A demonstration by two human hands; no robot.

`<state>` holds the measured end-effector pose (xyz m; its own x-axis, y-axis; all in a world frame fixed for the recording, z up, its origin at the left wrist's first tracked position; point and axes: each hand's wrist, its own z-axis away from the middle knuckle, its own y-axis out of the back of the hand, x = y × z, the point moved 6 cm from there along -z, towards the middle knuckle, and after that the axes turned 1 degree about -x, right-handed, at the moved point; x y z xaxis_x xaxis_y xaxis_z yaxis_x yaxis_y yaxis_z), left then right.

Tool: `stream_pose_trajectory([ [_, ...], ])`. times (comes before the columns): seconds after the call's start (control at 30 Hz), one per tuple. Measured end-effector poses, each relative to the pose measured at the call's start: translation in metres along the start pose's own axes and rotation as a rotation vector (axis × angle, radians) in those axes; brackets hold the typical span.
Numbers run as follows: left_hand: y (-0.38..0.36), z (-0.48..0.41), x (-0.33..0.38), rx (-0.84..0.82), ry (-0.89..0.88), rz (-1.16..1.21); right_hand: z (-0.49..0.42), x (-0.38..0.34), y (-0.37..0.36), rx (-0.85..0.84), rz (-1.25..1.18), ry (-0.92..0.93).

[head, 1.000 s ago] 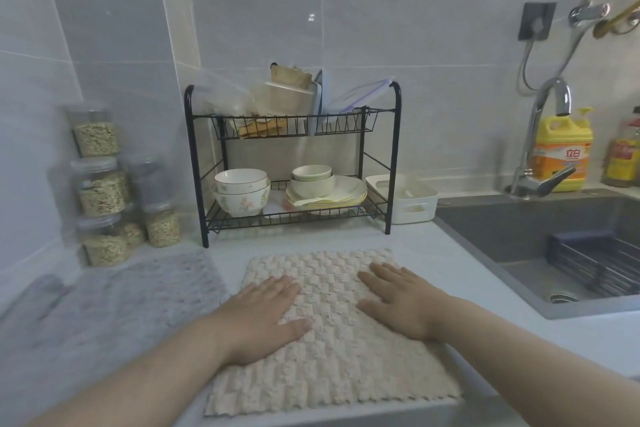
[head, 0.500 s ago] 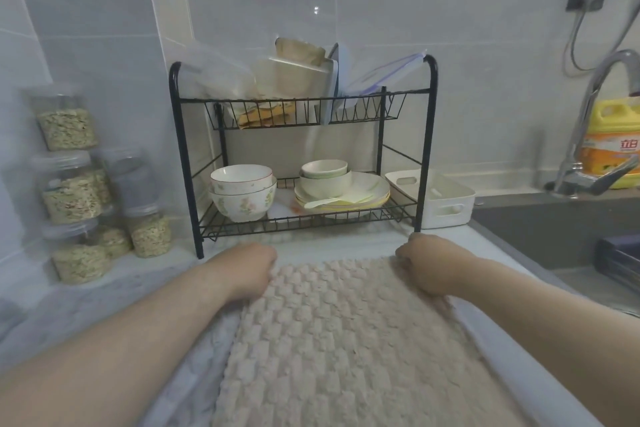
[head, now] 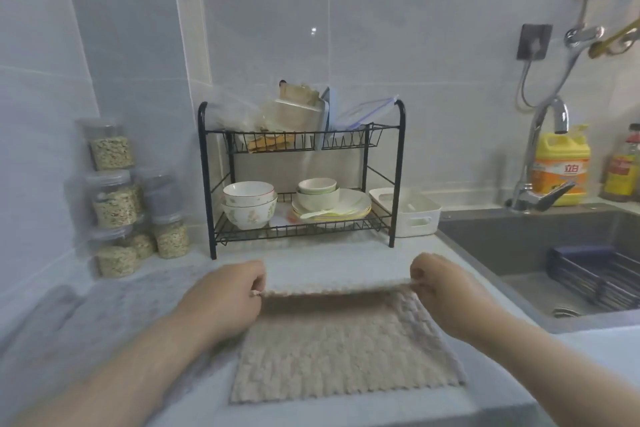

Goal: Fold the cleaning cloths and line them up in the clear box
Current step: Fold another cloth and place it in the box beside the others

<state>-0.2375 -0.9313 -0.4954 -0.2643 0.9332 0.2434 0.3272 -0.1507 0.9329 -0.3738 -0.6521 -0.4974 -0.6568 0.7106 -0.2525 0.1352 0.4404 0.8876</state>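
in the lower middle of the frame a beige waffle cloth lies on the pale counter, its near part flat and its far edge lifted off the surface. the left hand pinches the far left corner between thumb and fingers, and the right hand pinches the far right corner likewise, so the raised edge runs straight between them. a grey cloth lies flat at lower left, just beside the beige one. a black dish rack stands at centre, a sink at right.

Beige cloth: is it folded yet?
Only partly. The left hand and right hand pinch the far corners of the beige cloth, raised above the counter; its near part lies flat.
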Motion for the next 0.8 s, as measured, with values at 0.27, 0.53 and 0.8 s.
stream_pose_trajectory([
  [0.27,-0.026,0.096,0.018,-0.055,-0.020,0.026,0.086,0.001,-0.022,-0.049,-0.158,0.019],
  [0.53,-0.020,0.113,0.032,0.047,-0.025,-0.014,0.096,-0.002,-0.015,-0.019,-0.192,-0.008],
  [0.8,-0.021,0.111,0.029,0.093,-0.265,-0.172,0.098,0.001,-0.019,0.017,-0.180,0.047],
])
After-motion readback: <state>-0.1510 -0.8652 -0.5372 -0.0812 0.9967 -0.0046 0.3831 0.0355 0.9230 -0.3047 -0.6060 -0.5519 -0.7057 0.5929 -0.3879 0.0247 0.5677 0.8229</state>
